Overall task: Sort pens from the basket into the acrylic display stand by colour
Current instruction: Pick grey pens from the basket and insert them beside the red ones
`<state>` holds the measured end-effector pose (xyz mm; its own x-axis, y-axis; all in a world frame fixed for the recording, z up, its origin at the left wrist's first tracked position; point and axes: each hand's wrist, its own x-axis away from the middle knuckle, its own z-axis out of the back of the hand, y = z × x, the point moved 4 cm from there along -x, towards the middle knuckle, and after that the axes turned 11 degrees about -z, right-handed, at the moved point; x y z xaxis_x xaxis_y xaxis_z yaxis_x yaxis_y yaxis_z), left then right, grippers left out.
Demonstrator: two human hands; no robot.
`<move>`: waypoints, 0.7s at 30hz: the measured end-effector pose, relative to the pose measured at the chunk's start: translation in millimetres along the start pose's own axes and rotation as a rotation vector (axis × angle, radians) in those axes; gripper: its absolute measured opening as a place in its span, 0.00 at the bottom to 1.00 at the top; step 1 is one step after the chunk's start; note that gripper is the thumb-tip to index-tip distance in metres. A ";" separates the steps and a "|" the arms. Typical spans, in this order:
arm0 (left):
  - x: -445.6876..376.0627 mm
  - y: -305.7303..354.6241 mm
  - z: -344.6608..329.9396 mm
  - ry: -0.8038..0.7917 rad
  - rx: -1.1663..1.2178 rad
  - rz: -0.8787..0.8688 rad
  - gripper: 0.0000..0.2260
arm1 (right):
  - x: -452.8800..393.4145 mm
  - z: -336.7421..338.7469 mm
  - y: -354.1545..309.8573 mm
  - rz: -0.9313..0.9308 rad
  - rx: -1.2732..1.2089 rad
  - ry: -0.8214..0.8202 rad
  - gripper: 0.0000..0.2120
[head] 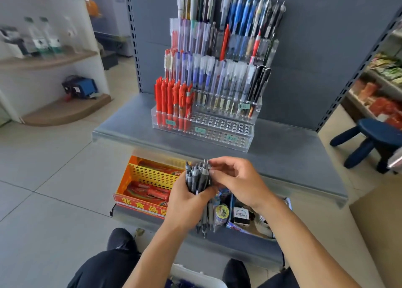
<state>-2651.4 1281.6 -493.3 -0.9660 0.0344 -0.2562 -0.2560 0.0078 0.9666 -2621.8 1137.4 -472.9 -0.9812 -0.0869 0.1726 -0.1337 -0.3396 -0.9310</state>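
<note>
My left hand [185,198] grips a bundle of dark pens [198,177] below the acrylic display stand [217,133]; my right hand [237,178] pinches one tip, and tugging it may spill the rest

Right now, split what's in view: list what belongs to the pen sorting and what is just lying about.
Belongs to the job:
bundle of dark pens, held in the left hand
right hand, fingers at the pen tips
acrylic display stand
red pens

Just lying about:
blue stool
yellow perforated tray
bottles

Two hands [217,185], one display stand [248,145]
</note>
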 end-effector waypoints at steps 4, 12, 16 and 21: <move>-8.0 2.2 6.1 -0.038 -0.003 -0.033 0.07 | -3.1 1.1 -1.9 -0.008 -0.096 -0.076 0.08; -26.1 7.0 14.9 -0.147 0.111 0.020 0.08 | -17.2 6.3 -13.4 0.010 -0.263 -0.187 0.17; -50.9 16.5 21.3 -0.238 0.206 0.062 0.11 | -37.4 7.9 -26.5 0.035 -0.273 -0.186 0.17; -86.4 15.4 29.5 -0.203 0.352 0.070 0.06 | -76.1 7.6 -48.1 0.058 -0.325 -0.192 0.17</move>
<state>-2570.8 1308.3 -456.2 -0.9450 0.2436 -0.2182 -0.1280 0.3386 0.9322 -2539.6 1153.3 -438.8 -0.9486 -0.2815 0.1449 -0.1462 -0.0166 -0.9891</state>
